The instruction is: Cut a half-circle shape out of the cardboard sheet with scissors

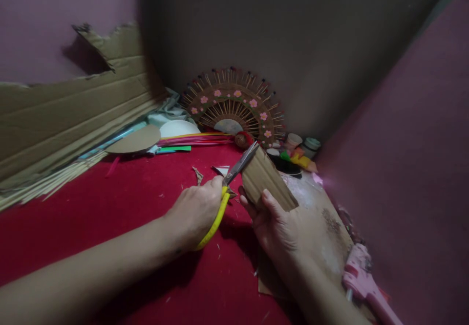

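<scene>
My left hand (200, 207) is wrapped round the yellow handles of a pair of scissors (238, 164), whose blades point up and to the right. The blades lie along the upper left edge of a piece of brown corrugated cardboard (269, 178). That piece is in my right hand (276, 227), with the thumb on its face and the other fingers at its edge and behind it. Small cardboard scraps (198, 175) lie beyond my left hand on the red cloth (139, 207).
A decorated fan (234, 95) leans against the back wall. Thin sticks (62, 181), a cardboard disc (135, 139) and a large cardboard sheet (73, 110) are at the left. A pink glue gun (361, 276) lies at the lower right, beside a stained board (322, 217).
</scene>
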`<control>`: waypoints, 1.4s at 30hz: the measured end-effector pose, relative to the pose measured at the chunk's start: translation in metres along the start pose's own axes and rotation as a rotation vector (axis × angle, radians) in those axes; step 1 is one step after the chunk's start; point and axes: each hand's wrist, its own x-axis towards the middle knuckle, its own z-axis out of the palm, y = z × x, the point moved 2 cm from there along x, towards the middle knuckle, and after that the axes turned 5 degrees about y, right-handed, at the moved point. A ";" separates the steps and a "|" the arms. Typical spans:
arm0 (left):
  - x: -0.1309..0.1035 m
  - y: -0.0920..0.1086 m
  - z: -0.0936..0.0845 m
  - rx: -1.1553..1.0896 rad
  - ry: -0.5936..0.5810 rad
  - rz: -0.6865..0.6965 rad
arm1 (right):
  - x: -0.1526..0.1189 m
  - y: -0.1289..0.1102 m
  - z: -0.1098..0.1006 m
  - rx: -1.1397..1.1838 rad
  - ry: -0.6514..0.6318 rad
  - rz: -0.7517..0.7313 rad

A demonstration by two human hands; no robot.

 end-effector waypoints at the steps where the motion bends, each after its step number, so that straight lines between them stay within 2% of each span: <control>1: 0.000 0.001 -0.001 0.048 -0.017 -0.003 | 0.000 0.000 0.000 -0.002 0.000 -0.004; 5: 0.000 0.003 -0.005 0.137 -0.054 -0.006 | 0.001 0.000 -0.001 0.004 -0.020 -0.021; 16: -0.001 -0.009 -0.002 0.153 -0.010 0.050 | 0.004 0.000 -0.005 0.051 -0.009 -0.031; 19: 0.004 -0.019 0.005 0.056 0.064 0.045 | 0.007 -0.002 -0.008 0.056 -0.036 -0.028; 22: 0.007 -0.025 0.008 -0.135 0.173 0.068 | 0.008 -0.004 -0.008 0.060 -0.038 -0.010; 26: 0.007 -0.022 0.002 -0.281 0.104 0.022 | 0.008 -0.005 -0.007 0.049 -0.023 -0.011; 31: 0.004 -0.014 -0.004 -0.248 0.071 -0.011 | 0.008 -0.002 -0.008 0.032 -0.038 -0.031; 37: 0.004 -0.018 0.003 -0.194 0.120 0.060 | 0.006 -0.003 -0.009 0.045 -0.052 -0.014; 42: 0.003 -0.019 0.003 0.012 0.086 0.078 | 0.006 -0.004 -0.008 0.030 -0.077 -0.022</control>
